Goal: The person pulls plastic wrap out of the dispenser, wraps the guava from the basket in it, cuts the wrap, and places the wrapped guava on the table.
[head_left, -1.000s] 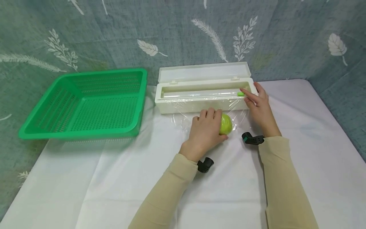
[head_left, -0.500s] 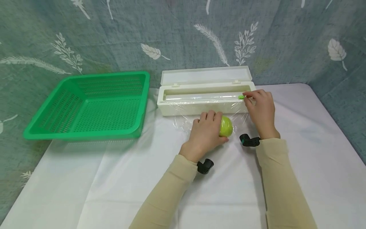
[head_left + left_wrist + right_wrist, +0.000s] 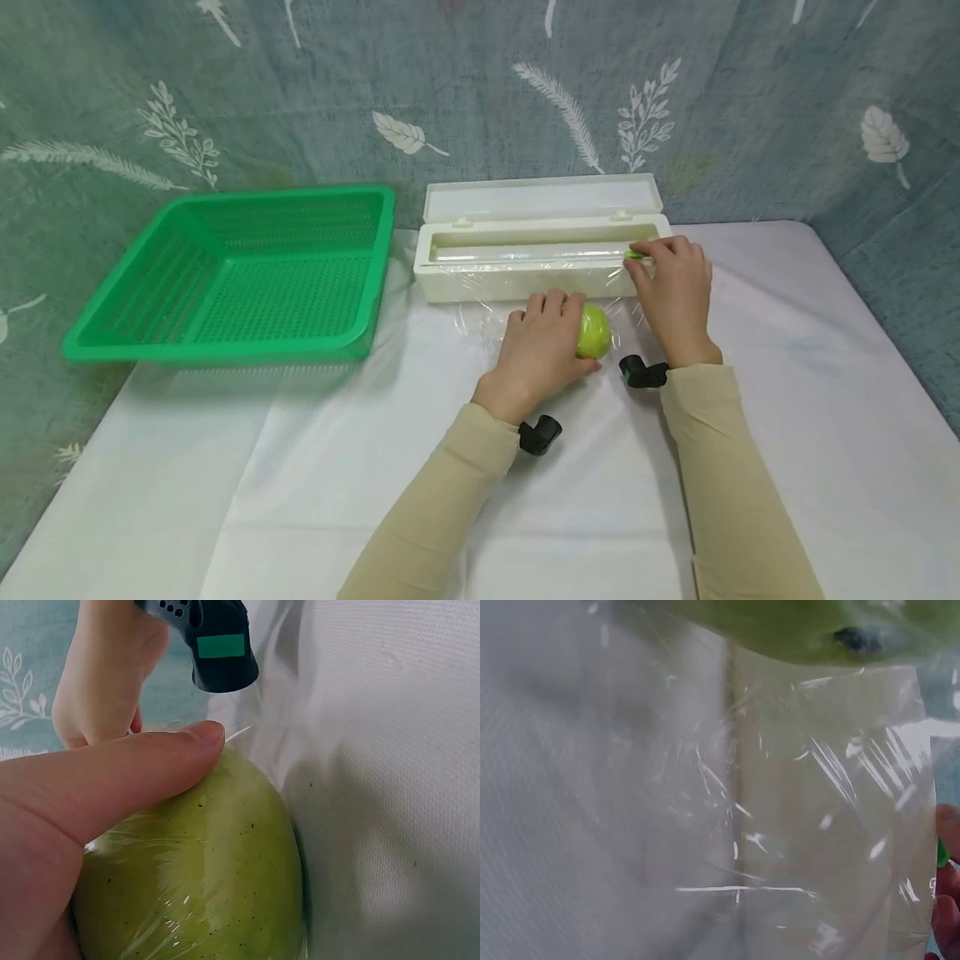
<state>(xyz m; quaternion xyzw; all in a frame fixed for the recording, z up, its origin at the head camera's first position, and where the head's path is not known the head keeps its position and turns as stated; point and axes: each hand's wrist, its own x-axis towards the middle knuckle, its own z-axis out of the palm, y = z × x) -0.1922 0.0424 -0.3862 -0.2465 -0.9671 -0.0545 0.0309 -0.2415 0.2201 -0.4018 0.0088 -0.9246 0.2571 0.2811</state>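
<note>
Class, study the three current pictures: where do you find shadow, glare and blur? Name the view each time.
Head view: soft shadow on the white cloth beside the right sleeve; left wrist view: small glints on the clear film over the green fruit, whose specks look fairly crisp; right wrist view: bright glare streaks across the clear film, the green fruit blurred at the top edge.

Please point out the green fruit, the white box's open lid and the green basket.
Green fruit (image 3: 202, 874), left wrist view: film-covered side.
Open lid (image 3: 543, 200), head view: inner face.
Green basket (image 3: 210, 351), head view: front rim.
</note>
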